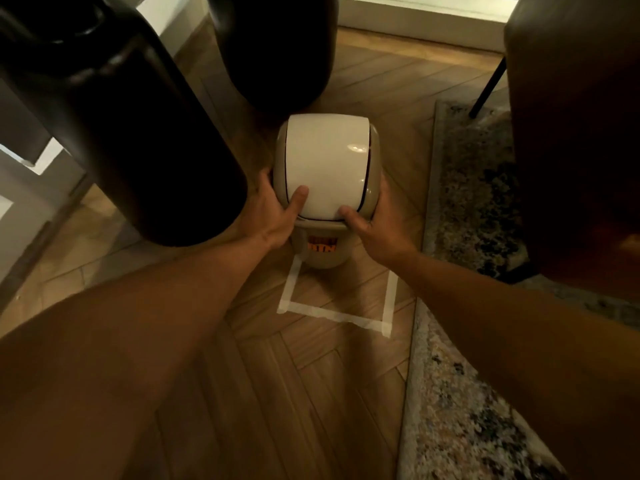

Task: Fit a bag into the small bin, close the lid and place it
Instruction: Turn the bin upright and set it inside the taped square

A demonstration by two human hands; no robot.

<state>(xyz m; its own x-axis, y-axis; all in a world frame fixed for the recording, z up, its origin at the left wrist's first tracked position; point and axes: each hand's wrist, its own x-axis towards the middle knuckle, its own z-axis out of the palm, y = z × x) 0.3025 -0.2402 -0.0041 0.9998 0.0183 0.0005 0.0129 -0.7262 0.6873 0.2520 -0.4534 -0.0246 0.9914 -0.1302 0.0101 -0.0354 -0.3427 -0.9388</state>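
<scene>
Both hands clamp the small swing-lid bin (323,188) at its rim: left hand (273,216) and right hand (372,230), thumbs on the closed lid (325,164) to steady it. It stands at the far edge of the taped square (332,311) on the wooden floor (329,393), probably being set into place.

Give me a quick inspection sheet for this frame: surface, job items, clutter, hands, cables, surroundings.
Surface: wood floor, white tape outline marked on it.
Job's things: small bin at the outline's far end, swing lid on; bag not visible.
Clutter: nothing seen.
Grippers: left hand and right hand grip the lid rim, thumbs on top.
Cables: nothing seen.
Surroundings: patterned rug to the right, dark chairs around.
</scene>
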